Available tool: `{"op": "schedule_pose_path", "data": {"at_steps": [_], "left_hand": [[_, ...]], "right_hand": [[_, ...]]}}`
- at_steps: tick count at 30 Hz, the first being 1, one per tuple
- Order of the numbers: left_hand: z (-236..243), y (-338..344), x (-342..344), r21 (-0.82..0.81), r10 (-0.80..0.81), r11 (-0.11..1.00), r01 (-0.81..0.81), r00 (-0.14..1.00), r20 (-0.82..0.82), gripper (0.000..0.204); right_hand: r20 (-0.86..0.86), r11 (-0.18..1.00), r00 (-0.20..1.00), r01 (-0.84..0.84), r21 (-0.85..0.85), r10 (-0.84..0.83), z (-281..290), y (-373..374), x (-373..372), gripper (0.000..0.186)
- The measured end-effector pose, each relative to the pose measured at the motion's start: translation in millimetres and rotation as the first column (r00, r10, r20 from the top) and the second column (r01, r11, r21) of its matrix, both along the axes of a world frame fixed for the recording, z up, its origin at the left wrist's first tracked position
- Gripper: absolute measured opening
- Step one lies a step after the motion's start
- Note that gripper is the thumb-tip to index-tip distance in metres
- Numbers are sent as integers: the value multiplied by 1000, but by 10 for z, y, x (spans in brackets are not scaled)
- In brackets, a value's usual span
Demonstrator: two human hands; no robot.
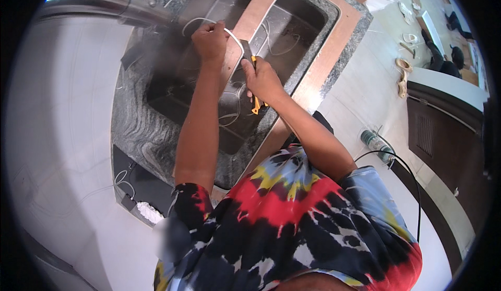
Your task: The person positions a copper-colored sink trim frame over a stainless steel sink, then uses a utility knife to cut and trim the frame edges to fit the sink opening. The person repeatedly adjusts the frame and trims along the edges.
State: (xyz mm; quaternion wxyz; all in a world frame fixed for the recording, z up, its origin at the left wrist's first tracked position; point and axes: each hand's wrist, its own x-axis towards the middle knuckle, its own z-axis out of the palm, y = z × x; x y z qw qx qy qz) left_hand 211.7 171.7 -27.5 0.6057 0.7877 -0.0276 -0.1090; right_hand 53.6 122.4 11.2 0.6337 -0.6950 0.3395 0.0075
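My left hand (210,41) is closed in a pinch on a thin white strip (233,36), whose loose end curls out to the left. From my fingers the strip bends down along the inner edge of a flat wooden frame (327,60) laid over a dark sink (224,9). My right hand (264,80) is wrapped round a yellow-and-black handled cutter (255,104). Its grey flat end (246,48) points away from me and meets the frame beside the strip. Several thin, pale offcuts lie in the basin under my hands.
Grey veined stone (136,126) surrounds the sink. A large metal pipe (94,4) comes in at upper left. At right are a green-labelled bottle (377,142), a black cable (415,186) and a dark cabinet (433,129). A white bundle (150,212) lies lower left.
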Motion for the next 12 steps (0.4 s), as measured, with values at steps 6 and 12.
{"op": "schedule_pose_path", "data": {"at_steps": [6, 12], "left_hand": [[-102, 61, 34, -13, 54, 998, -54, 998, 13, 25], [-92, 46, 20, -27, 68, 997, -68, 998, -5, 25]], "right_hand": [[-53, 1000, 998, 18, 16, -17, 27, 174, -162, 37], [-4, 1000, 1000, 29, 7, -29, -138, 205, -162, 38]]}}
